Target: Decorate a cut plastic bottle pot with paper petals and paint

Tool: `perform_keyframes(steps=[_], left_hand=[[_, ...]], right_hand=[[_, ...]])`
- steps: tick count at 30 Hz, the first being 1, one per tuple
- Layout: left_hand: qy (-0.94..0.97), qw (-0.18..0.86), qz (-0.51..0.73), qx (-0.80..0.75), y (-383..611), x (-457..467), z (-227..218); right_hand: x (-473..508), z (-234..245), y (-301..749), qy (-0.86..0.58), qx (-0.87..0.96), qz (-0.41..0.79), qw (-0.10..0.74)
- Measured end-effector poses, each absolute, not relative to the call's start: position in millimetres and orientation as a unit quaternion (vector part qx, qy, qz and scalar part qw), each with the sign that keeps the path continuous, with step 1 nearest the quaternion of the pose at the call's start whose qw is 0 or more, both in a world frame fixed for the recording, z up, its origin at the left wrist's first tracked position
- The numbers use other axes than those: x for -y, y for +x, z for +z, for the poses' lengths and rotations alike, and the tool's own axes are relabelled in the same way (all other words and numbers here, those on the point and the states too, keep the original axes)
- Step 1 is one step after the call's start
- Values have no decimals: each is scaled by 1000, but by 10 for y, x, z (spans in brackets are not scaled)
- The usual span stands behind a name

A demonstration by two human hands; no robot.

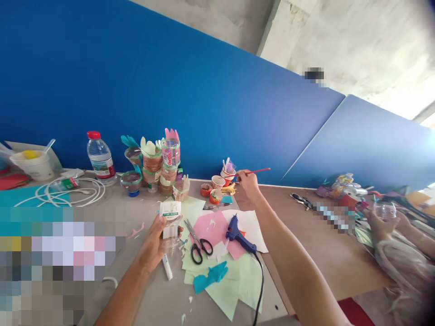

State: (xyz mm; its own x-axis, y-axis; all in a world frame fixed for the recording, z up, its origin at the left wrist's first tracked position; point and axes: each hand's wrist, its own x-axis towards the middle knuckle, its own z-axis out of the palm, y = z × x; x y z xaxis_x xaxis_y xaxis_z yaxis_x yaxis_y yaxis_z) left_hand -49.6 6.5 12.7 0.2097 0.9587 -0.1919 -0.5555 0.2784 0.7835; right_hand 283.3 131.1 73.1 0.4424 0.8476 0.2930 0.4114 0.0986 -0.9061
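Note:
My left hand (154, 242) is closed round a cut clear plastic bottle piece (171, 226) with a white and green label, held just above the table. My right hand (247, 182) reaches far forward and pinches a thin red paintbrush (255, 171), its tip dipped toward a small red and white cup (227, 174). Two more small paint cups (217, 182) stand beside it. Black-handled scissors (197, 243) and a blue glue gun (238, 234) lie on pink, white and pale green paper sheets (217, 253) between my arms.
A stack of decorated bottle pieces (156, 165), a capped water bottle (100, 158), a white bowl (32, 165) and a coiled white cable (68, 192) line the blue partition (170, 81). A white marker (167, 267) lies below my left hand. Another person's hands (384, 224) work at right.

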Motion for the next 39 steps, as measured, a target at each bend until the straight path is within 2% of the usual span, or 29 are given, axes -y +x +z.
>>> perform_keyframes(steps=[11,18,25,29,39], left_hand=[[284,722,529,-343,-512,-84,95],[258,737,531,-329,-522,-59,161],[244,744,537,-314,-519,-65,168],[250,754,524,-307,-539,-75,116],[204,747,530,-344,-555,-91,149]], right_hand=[[-1238,1037,2608,-569,438,244,652],[-1126,904,2387,-541,395,326,667],[-996,725,2254,-541,387,278,693],[-1070,594,2187,-590,404,233,659],[-1447,604,2155,-694,488,167,502]])
